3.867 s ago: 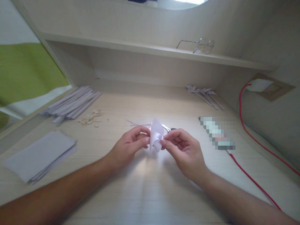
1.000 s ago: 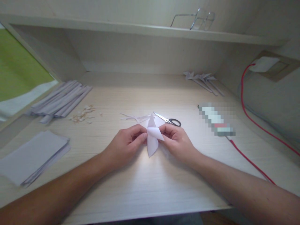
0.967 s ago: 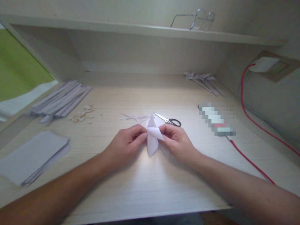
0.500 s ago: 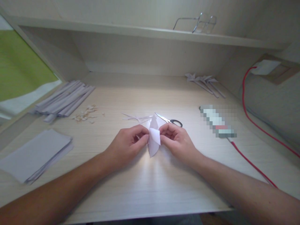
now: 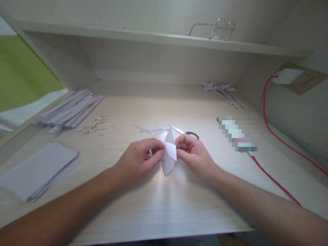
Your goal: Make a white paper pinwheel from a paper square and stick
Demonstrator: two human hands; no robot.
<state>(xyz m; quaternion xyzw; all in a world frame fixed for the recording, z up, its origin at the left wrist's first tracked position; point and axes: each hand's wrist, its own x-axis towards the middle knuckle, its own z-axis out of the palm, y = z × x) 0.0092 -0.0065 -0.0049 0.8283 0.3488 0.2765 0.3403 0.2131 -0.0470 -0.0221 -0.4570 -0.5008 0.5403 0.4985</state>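
Observation:
A small folded white paper piece [image 5: 169,153] stands on end just above the light wooden desk [image 5: 164,201], pointed at top and bottom. My left hand [image 5: 138,160] pinches its left side between thumb and fingers. My right hand [image 5: 193,153] pinches its right side, where a flap is folded over. Directly behind the paper lie small scissors [image 5: 186,132] with black handles and some thin white paper offcuts [image 5: 148,129].
A stack of white sheets [image 5: 38,169] lies at the front left, with folded paper strips [image 5: 70,111] and small scraps [image 5: 93,124] behind it. Finished paper shapes [image 5: 222,92] lie back right. A blurred flat object [image 5: 237,135] with a red cable [image 5: 271,171] lies right. Glasses [image 5: 215,29] rest on the shelf.
The right-hand flap of the paper has been pressed closer to the body. Both hands stay pinched on it in nearly the same place; the view shifted slightly.

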